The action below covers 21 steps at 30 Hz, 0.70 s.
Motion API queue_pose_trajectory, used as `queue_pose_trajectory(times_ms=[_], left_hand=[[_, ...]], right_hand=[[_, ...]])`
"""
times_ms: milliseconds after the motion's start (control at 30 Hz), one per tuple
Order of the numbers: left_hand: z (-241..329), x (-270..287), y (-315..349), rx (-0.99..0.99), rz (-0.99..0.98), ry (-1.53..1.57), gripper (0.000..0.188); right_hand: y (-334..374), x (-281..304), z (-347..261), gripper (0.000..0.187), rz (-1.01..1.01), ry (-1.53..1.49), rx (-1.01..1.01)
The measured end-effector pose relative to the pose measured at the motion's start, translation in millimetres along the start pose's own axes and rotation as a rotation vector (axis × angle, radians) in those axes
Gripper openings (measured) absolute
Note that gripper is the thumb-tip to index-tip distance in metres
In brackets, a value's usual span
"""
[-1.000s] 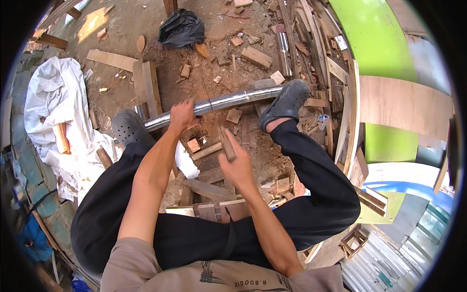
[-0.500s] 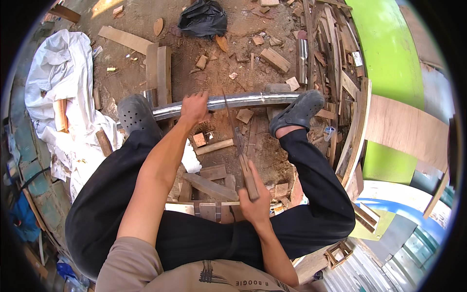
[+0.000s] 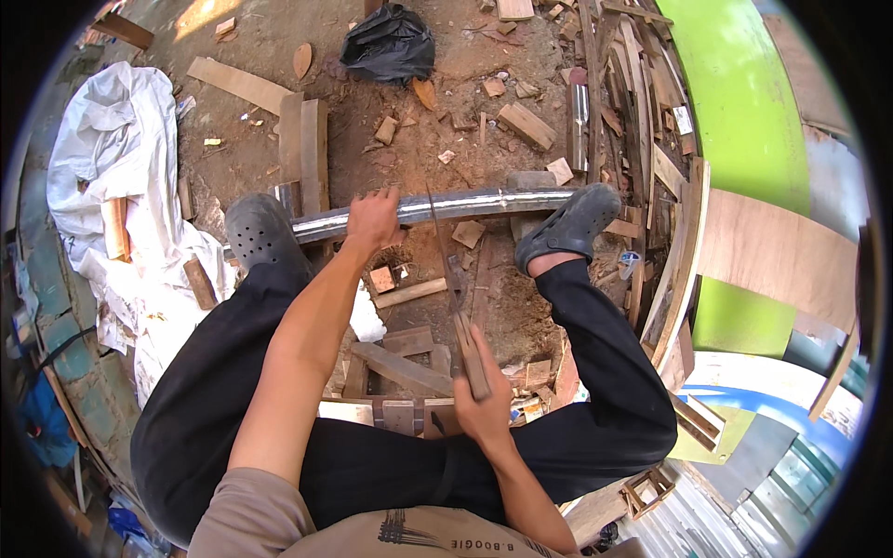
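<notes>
A long silvery metal bar (image 3: 476, 202) lies crosswise in front of me, its ends beside or under my grey clogs. My left hand (image 3: 374, 221) is closed over the bar, left of its middle. In my right hand (image 3: 482, 398) is the wooden handle of a handsaw (image 3: 473, 361), held low between my knees. Its narrow dark blade runs up and away from me and crosses the bar just right of my left hand. How deep the teeth sit in the bar is too small to tell. The left clog (image 3: 265, 232) and the right clog (image 3: 572, 228) press at either side.
Wood offcuts (image 3: 402, 370) are scattered on the dirt around my feet. A white sack (image 3: 121, 139) lies at the left, and a black plastic bag (image 3: 389, 45) at the far middle. Long wood strips are piled at the right beside a bright green panel (image 3: 749, 112).
My right hand and the saw handle have come slightly nearer to me. My left hand keeps its hold on the bar. The whole view has shifted a little.
</notes>
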<state>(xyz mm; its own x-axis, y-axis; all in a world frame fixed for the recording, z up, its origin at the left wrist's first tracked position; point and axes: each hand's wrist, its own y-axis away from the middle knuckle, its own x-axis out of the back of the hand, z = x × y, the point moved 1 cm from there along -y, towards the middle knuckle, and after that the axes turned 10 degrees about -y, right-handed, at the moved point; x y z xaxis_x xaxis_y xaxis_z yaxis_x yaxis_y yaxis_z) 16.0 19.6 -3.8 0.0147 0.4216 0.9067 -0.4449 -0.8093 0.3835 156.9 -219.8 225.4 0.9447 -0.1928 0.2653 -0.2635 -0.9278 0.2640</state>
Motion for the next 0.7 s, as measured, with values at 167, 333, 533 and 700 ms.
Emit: queue_pose_trajectory(times_ms=[167,333,533,700], left_hand=[[8,-1,-1,-0.033,-0.023,-0.002,0.075],[-2,-9,4,-0.003,0.034,-0.023,0.07],[8,7,-11,-0.018,-0.023,-0.005,0.075],[-1,-7,7,0.008,-0.044,-0.012,0.073]], right_hand=[[-91,-25,47,0.065,0.032,-0.064,-0.196],[-4,7,-5,0.066,-0.022,-0.002,-0.106],[-97,-18,36,0.066,-0.015,-0.105,-0.29],[15,11,-22,0.066,-0.028,-0.03,-0.176]])
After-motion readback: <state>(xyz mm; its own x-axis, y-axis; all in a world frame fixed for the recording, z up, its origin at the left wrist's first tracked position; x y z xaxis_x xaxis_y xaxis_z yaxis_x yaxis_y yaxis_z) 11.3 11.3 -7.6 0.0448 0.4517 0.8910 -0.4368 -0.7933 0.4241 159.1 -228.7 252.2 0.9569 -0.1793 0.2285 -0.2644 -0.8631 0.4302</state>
